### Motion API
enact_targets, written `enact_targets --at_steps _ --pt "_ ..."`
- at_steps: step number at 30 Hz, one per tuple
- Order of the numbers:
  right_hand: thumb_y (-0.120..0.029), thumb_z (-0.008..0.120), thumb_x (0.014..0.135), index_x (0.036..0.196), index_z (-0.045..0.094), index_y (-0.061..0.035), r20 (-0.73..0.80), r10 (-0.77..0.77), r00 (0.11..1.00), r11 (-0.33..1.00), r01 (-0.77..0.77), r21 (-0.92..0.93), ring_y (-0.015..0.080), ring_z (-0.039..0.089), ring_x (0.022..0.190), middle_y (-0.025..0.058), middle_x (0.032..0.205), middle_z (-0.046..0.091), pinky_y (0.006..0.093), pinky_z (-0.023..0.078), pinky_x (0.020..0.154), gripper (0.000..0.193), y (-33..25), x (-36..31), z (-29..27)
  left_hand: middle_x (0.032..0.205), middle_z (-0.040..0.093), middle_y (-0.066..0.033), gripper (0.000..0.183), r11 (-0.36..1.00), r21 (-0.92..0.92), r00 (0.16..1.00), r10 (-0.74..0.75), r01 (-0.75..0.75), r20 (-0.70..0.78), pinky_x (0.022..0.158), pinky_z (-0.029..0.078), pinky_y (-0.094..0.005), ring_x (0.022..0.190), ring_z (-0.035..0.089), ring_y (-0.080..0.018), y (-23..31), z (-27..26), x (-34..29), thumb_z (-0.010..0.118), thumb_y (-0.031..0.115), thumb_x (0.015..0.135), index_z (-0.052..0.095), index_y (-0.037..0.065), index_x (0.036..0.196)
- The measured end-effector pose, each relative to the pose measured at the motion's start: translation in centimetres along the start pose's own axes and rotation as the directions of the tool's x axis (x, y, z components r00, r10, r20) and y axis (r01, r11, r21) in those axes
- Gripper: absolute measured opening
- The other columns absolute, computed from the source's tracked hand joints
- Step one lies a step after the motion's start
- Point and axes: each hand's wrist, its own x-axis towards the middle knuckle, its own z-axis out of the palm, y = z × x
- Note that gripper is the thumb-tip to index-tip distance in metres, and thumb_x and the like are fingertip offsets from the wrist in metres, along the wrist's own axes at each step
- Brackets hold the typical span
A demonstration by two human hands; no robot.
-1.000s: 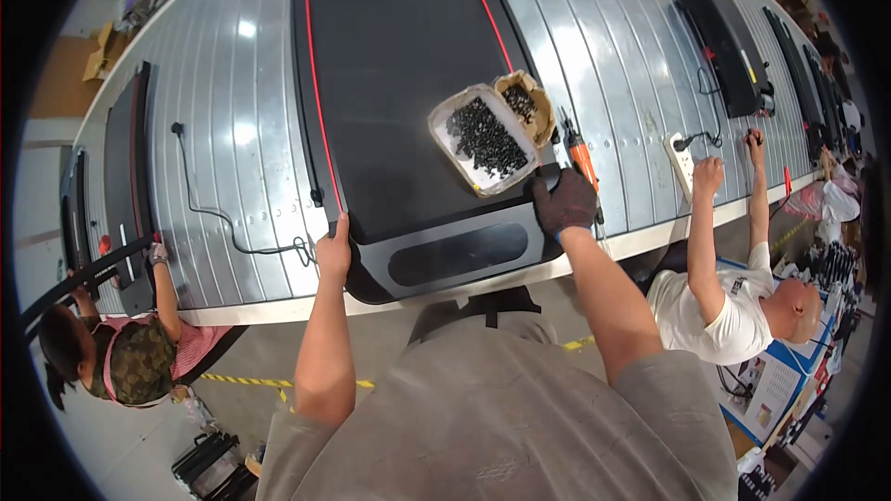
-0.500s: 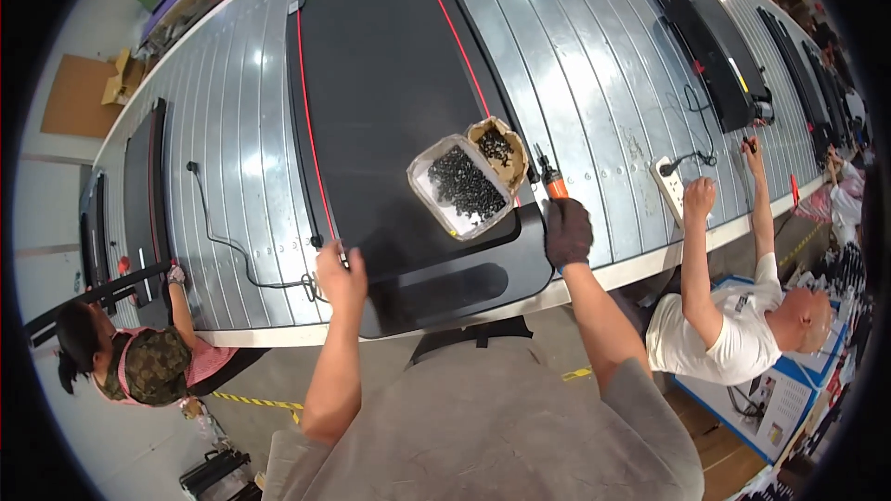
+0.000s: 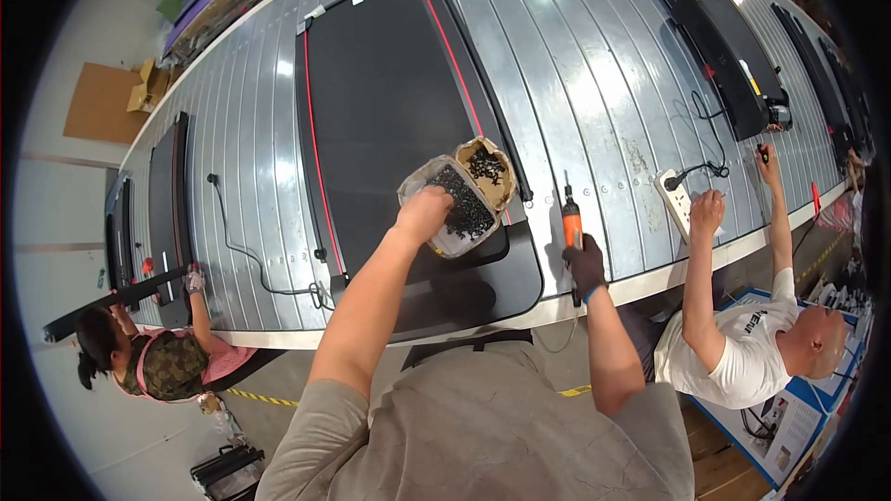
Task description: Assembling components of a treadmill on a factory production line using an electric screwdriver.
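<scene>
My bare left hand (image 3: 424,212) reaches into a clear plastic tub (image 3: 446,245) of small black screws (image 3: 464,211). Its fingers are bent together among them, and their tips are hidden. Beside the tub stands a brown cardboard container (image 3: 498,193) with more small black parts. Both rest on the near part of a long black treadmill-like deck (image 3: 380,83) with red lines along its sides. To the right of the deck, my dark-gloved right hand (image 3: 586,265) grips an orange and black electric screwdriver (image 3: 572,223), its bit pointing away from me.
The deck lies on a slatted metal table (image 3: 594,83). A white power strip (image 3: 675,206) with a plugged-in cable lies at right, near a co-worker's hands (image 3: 707,209). At left are a black cable (image 3: 232,241) and another person holding a long black bar (image 3: 130,294).
My left hand has moved from the deck's near left corner into the tub of screws. My right hand has shifted slightly right and nearer with the screwdriver, now fully in view.
</scene>
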Motion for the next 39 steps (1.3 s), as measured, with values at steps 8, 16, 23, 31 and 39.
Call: enact_targets --at_steps 8,16,23,31,39 --pt "0.000 0.066 0.077 0.109 0.058 -0.0034 0.002 -0.061 0.998 0.905 0.054 0.421 0.0146 0.060 0.064 0.0031 0.076 0.060 0.0318 0.049 0.056 0.033 2.1 -15.8 -2.2 0.096 0.070 -0.0143 0.008 0.976 -0.180 0.977 0.083 -0.119 -0.194 0.087 0.056 -0.0449 0.097 0.068 -0.0357 -1.0 0.0 -0.7 0.065 0.006 0.090 0.068 0.002 0.097" --pt "-0.026 0.083 0.080 0.112 0.064 -0.0040 0.212 -0.368 0.905 0.870 0.416 -0.264 0.0326 0.070 0.073 0.0150 0.084 0.070 0.0440 0.056 0.068 0.044 -4.0 -29.7 7.4 0.097 0.074 -0.0087 0.019 -0.486 -0.812 0.928 -0.004 0.323 0.371 0.065 0.050 -0.0236 0.078 0.063 -0.0112 1.3 -0.3 -13.3 0.071 0.008 0.097 0.070 -0.001 0.114" --pt "-0.039 0.083 0.074 0.110 0.065 -0.0068 0.208 -0.148 0.967 0.808 0.240 -0.538 0.0446 0.069 0.090 0.0208 0.096 0.072 0.0496 0.056 0.079 0.051 -5.6 -36.4 19.8 0.103 0.072 -0.0114 0.017 -0.666 -0.659 0.911 0.079 0.350 0.404 0.070 0.051 -0.0239 0.081 0.063 -0.0132 -1.2 -2.1 -26.0 0.064 0.018 0.105 0.068 0.002 0.102" --pt "-0.040 0.083 0.071 0.106 0.063 -0.0046 0.275 -0.087 0.957 0.824 0.224 -0.520 0.0452 0.069 0.088 0.0226 0.091 0.071 0.0508 0.056 0.078 0.053 -3.7 -42.1 22.9 0.108 0.073 -0.0168 0.013 -0.548 -0.782 0.943 0.042 0.297 0.329 0.081 0.060 -0.0273 0.084 0.069 -0.0143 -4.0 -0.4 -33.4 0.063 0.016 0.106 0.066 0.003 0.104" --pt "-0.040 0.078 0.071 0.112 0.061 -0.0074 0.337 -0.096 0.937 0.748 0.291 -0.597 0.0434 0.069 0.086 0.0208 0.089 0.071 0.0511 0.055 0.077 0.055 -0.9 -45.9 23.2 0.109 0.074 -0.0187 0.013 -0.342 -0.860 0.920 0.041 0.380 0.390 0.080 0.062 -0.0284 0.084 0.072 -0.0154 -4.8 -0.9 -38.6 0.061 0.015 0.106 0.064 0.002 0.105"
